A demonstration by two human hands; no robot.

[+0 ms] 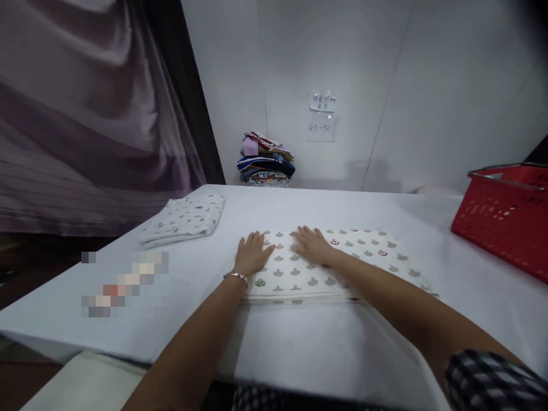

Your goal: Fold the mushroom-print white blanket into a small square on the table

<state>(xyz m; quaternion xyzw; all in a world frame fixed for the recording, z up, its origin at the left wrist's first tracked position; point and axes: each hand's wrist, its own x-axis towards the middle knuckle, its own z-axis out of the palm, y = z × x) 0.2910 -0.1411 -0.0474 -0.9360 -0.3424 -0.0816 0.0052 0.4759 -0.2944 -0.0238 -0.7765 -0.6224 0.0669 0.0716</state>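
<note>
A white cloth (295,279) printed with grey mushroom shapes, a few of them red or green, lies folded flat in front of me on the white table. My left hand (252,255) rests flat on its left end, fingers spread. Palm down, my right hand (312,245) presses on the cloth left of its middle, fingers also apart. Neither hand grips anything. My right forearm crosses over the right part of the cloth and hides some of it.
A second folded white cloth (186,218) with small dark prints lies at the table's left. A stack of folded clothes (266,162) stands by the back wall. To the right is a red basket (496,217). Purple curtains (85,114) hang at left. Paper notes (321,128) are on the wall.
</note>
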